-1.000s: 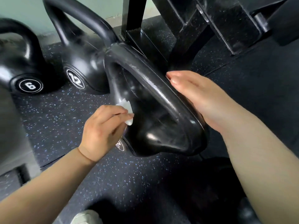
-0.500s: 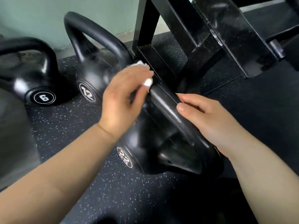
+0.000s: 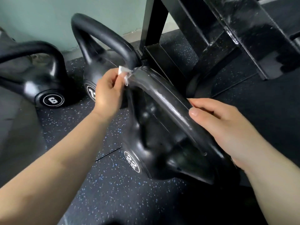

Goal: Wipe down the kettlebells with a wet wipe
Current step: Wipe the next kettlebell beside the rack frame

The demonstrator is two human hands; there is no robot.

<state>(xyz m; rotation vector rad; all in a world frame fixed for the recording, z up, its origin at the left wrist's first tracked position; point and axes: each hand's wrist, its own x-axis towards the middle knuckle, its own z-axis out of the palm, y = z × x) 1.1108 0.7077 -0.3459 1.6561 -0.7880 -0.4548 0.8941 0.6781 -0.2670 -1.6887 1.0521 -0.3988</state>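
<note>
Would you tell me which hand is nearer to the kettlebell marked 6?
Left. The left hand is right of the kettlebell; the right hand holds a handle farther right.

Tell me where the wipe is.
Head view, left of centre: the wipe is pinched in the left hand at the far end of the 22 kettlebell's handle, just below the next kettlebell's handle.

Kettlebell on the left (image 3: pixel 32 85) had "6" in a white ring; nearest kettlebell (image 3: pixel 159 143) had "22"; middle kettlebell (image 3: pixel 97 69) no. partly hidden, illegible.
</note>
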